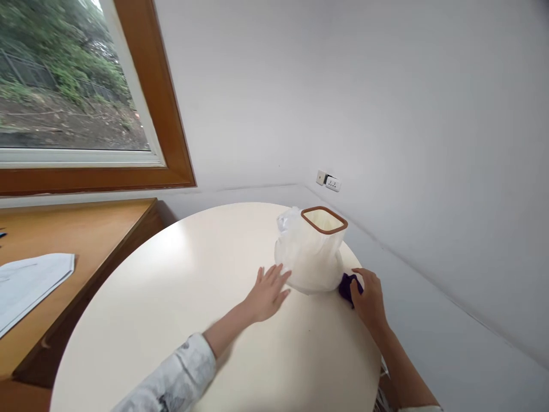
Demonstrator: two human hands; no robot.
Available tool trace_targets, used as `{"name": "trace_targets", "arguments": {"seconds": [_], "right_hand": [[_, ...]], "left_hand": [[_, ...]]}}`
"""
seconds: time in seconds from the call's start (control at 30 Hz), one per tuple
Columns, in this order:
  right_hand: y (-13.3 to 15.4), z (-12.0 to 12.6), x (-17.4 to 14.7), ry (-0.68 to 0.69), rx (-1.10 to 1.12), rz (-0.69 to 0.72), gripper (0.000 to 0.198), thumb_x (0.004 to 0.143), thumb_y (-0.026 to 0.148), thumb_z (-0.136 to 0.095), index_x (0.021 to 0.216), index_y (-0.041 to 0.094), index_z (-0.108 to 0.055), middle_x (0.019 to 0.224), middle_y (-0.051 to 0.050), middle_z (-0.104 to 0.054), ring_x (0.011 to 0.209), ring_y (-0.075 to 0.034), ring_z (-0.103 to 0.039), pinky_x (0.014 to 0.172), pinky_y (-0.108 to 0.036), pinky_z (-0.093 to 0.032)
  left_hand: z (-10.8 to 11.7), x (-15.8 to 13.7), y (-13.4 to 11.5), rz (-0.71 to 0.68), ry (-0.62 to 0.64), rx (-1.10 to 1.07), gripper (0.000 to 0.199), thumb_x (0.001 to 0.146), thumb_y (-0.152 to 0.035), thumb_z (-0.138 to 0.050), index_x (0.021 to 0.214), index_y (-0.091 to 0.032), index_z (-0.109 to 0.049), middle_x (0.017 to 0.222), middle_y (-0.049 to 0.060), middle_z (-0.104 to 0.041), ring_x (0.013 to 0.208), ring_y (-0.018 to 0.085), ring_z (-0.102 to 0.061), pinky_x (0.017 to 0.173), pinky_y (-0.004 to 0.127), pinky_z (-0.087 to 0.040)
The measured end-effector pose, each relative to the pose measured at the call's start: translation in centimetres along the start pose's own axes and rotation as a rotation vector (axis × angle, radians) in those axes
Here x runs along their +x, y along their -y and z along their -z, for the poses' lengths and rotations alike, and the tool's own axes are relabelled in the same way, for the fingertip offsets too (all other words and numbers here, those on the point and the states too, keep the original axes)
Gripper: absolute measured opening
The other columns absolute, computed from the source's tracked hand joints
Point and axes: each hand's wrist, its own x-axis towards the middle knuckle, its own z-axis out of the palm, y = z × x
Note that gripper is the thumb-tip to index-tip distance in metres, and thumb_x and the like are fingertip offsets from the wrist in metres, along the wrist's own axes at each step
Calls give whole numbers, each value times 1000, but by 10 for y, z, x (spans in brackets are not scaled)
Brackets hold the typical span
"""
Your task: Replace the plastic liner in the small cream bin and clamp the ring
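A small bin (325,221) with a brown rim stands on the round white table, and a translucent plastic bag (306,257) is draped around its outside. My left hand (269,293) is at the bag's lower left, fingers spread and holding nothing; whether the fingertips touch the bag I cannot tell. To the right of the bin, my right hand (369,296) is closed on a bunched dark purple cloth (348,288) near the table's right edge. Part of the cloth is hidden behind the thumb and fingers.
The round white table (180,309) curves close to the wall corner. At the left is a wooden desk (98,234) with paper sheets (34,280), below a wood-framed window (171,126). Wall sockets (329,181) sit behind the bin.
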Motion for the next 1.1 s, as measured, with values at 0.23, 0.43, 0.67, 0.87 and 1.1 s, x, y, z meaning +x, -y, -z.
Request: {"name": "trace_targets", "arguments": {"seconds": [0.23, 0.43, 0.67, 0.87, 1.1], "right_hand": [[75, -30, 3, 407, -32, 451, 41, 81, 9, -31, 115, 22, -50, 109, -6, -57, 102, -16, -51, 87, -31, -41], [67, -60, 8, 437, -226, 320, 41, 80, 13, -35, 117, 12, -53, 118, -16, -55, 108, -25, -51, 86, -39, -40], [84, -51, 7, 416, -178, 469, 35, 83, 12, -34, 109, 13, -57, 117, -13, -56, 110, -21, -49, 96, -38, -33], [131, -52, -5, 449, 17, 854, 38, 89, 29, -36, 124, 18, -47, 128, -10, -49, 121, -21, -40, 101, -40, -29], [136, -76, -28, 859, -32, 871, 59, 87, 53, -26, 139, 28, -17, 146, -3, -18, 134, -24, -13, 106, -48, -14]], "left_hand": [[-30, 30, -31, 18, 35, 54, 52, 91, -41, -23, 136, -16, -26, 139, 14, -33, 129, 30, -24, 102, 62, -9], [-20, 8, -15, -4, 33, 55, 53, 92, -43, -19, 138, -18, -20, 144, 12, -25, 132, 27, -21, 105, 55, -14], [32, -81, 42, 129, -64, 171, 57, 91, -44, -26, 141, -23, -7, 146, 9, -18, 133, 28, -17, 105, 54, -14], [68, -139, 53, 132, -35, 314, 67, 87, -50, -33, 141, -24, -1, 147, 5, -14, 134, 28, -13, 108, 49, -8], [45, -162, 51, 190, 28, 319, 63, 89, -52, -27, 140, -27, -1, 146, 5, -14, 133, 26, -17, 107, 50, -9]]}}
